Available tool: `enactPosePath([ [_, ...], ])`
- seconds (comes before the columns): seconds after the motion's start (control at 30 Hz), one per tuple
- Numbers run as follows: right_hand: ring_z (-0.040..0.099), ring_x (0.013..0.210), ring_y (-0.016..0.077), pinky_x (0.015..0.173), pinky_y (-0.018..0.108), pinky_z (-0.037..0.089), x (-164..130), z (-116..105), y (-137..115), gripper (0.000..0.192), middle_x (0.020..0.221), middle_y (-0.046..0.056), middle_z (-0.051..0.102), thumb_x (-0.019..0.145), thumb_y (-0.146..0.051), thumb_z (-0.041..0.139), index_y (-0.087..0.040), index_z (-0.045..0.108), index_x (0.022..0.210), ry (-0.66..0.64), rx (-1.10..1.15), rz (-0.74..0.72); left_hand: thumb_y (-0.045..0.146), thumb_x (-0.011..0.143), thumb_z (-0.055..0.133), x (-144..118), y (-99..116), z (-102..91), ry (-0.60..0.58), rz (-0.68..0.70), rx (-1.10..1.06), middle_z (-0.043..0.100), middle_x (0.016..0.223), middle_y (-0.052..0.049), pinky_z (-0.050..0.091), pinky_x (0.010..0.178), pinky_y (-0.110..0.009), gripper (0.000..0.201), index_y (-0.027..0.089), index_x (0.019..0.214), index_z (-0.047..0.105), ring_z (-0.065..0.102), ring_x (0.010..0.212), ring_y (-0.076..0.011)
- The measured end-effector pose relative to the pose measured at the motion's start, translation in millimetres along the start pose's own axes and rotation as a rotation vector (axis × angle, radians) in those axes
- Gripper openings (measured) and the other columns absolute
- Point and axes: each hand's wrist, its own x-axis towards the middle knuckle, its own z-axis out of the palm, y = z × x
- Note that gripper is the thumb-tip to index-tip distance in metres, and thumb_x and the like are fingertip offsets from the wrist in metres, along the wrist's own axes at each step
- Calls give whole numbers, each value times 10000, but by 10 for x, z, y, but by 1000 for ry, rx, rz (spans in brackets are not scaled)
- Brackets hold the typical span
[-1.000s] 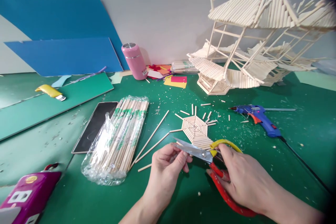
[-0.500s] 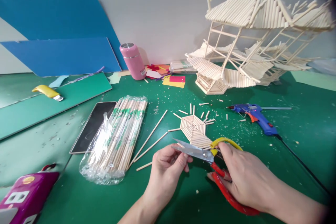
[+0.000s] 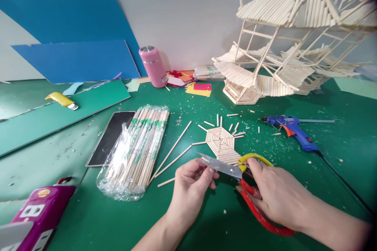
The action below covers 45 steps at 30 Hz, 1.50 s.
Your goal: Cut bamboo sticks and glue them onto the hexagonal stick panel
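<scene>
Left hand (image 3: 191, 182): one, above the tabletop (image 3: 206, 223) toward its near edge; thumb and fingers pinching a thin pale stick (image 3: 204, 159), mostly hidden by fingers and blades.
Right hand (image 3: 273, 190): one, closed around the red and yellow handles of the scissors (image 3: 226, 168); blades slightly parted, reaching the left fingertips.
Web-patterned stick panel (image 3: 220, 140): one, flat, just beyond the scissors; short cut sticks (image 3: 235, 127) around its far rim.
Loose long sticks (image 3: 173, 160): three, left of the panel.
Wrapped stick bundle (image 3: 144, 137): one, in clear plastic, overlapping a dark phone (image 3: 107, 141).
Glue gun (image 3: 300, 135): one, blue, on its side toward the right edge.
Stick-built model (image 3: 285, 4): one, roofed, at the far right corner.
Pink flask (image 3: 153, 66): one, upright at the far edge, beside coloured papers (image 3: 198, 89).
Blue boards (image 3: 79, 60): two, leaning on the wall, far left corner.
Yellow cutter (image 3: 60, 99): one, on a green board (image 3: 97, 104), toward the left edge.
Purple socket block (image 3: 44, 208): one, near left corner.
</scene>
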Motion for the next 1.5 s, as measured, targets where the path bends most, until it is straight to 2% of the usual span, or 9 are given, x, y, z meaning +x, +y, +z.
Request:
enactPosePath([
  [0.33, 611, 509, 257, 417, 306, 344, -4, 30, 16, 188, 607, 54, 591, 732, -277, 456, -154, 427, 871, -28, -22, 30, 237, 722, 640, 12, -35, -1, -11, -18, 7, 614, 591, -16, 387, 463, -177, 127, 114, 689, 648, 490, 470, -72],
  [0.57, 613, 573, 267, 466, 332, 382, -1, 79, 31, 167, 657, 61, 593, 752, -282, 447, -170, 399, 866, -97, 52, 60, 226, 727, 640, 33, -60, 2, -29, -27, -28, 611, 579, -5, 380, 463, -163, 126, 119, 661, 632, 485, 465, -59],
  [0.73, 597, 597, 241, 490, 328, 402, -18, 66, 22, 200, 686, 49, 574, 824, -383, 398, -189, 377, 863, -32, 85, 34, 229, 731, 633, 29, -72, 6, -32, -16, -21, 609, 576, -6, 381, 462, -167, 127, 118, 670, 634, 485, 463, -60],
  [0.9, 581, 605, 228, 509, 326, 414, -6, 7, -1, 257, 687, 43, 555, 811, -450, 415, -198, 366, 825, 39, 70, 8, 232, 721, 643, 9, -88, 15, -26, -18, -2, 609, 573, -10, 381, 459, -176, 125, 113, 682, 633, 480, 455, -65],
  [1.13, 603, 601, 258, 504, 350, 408, 2, 17, 4, 236, 669, 44, 583, 832, -435, 376, -199, 375, 845, -18, 90, 5, 248, 731, 639, -3, -86, 22, -27, -31, -31, 610, 590, -12, 379, 467, -175, 139, 110, 713, 637, 487, 471, -65],
  [1.33, 626, 579, 274, 471, 344, 398, 13, 58, 13, 160, 650, 42, 610, 810, -354, 413, -200, 381, 839, -89, 70, 34, 246, 727, 646, 16, -79, 16, -38, -40, -28, 602, 579, -12, 362, 460, -171, 150, 106, 679, 621, 472, 460, -59],
  [1.5, 622, 572, 248, 450, 321, 403, 73, -4, 65, 229, 647, 29, 607, 830, -436, 381, -208, 378, 852, -2, 97, 85, 242, 743, 635, 30, -45, 8, -65, -46, -85, 588, 587, -4, 350, 477, -174, 158, 116, 657, 592, 467, 467, -55],
])
